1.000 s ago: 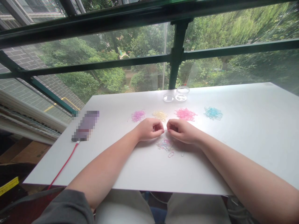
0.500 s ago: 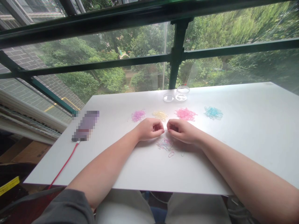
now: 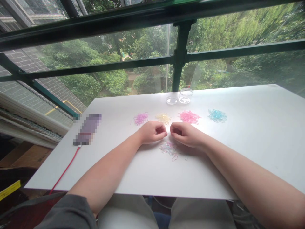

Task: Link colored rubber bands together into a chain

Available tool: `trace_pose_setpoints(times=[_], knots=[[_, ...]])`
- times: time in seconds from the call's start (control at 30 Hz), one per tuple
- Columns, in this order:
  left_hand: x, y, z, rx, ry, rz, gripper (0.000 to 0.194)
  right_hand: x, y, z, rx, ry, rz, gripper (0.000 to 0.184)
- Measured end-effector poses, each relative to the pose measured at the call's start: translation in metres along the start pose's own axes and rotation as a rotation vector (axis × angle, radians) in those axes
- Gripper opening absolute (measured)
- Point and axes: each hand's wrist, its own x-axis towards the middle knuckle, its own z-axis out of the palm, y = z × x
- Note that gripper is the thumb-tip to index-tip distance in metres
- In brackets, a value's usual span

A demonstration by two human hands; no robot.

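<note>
Both hands nearly meeting just past the mixed band pile (image 3: 168, 147)
Left hand (image 3: 152, 132) and right hand (image 3: 184, 134) are curled, fingertips seemingly pinching a pale strand (image 3: 169, 133). Probably mid-handling, so next calls for a light, steady pinch imo. Colour heaps (image 3: 189, 117) crowd beyond the pile; table (image 3: 147, 176) room and edge nearer.

Desk (image 3: 147, 173) is showing plain white. Back row running: purple bands (image 3: 141, 118), yellow bands (image 3: 163, 118), pink bands (image 3: 189, 117), blue bands (image 3: 217, 115). Mixed bands (image 3: 168, 147) are mixing pink, blue, paler tints. Jar (image 3: 185, 101) is staying colourless, clear. Cable (image 3: 64, 169) is reading red; phone (image 3: 88, 127) purplish, pixelated. Sleeve (image 3: 68, 211) is showing dark grey, trousers (image 3: 128, 211) pale grey. Frame (image 3: 181, 47) is going dark green; wall (image 3: 35, 63) is carrying grey brick pattern, pale joints.
</note>
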Motion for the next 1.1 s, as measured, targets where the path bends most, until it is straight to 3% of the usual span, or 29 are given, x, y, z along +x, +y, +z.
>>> trace_pose_setpoints(times=[1.1], knots=[[-0.0023,-0.001,-0.0009,-0.024,-0.01,0.032,0.015,0.0,0.0009,0.0005,0.002,0.008,0.002,0.001]])
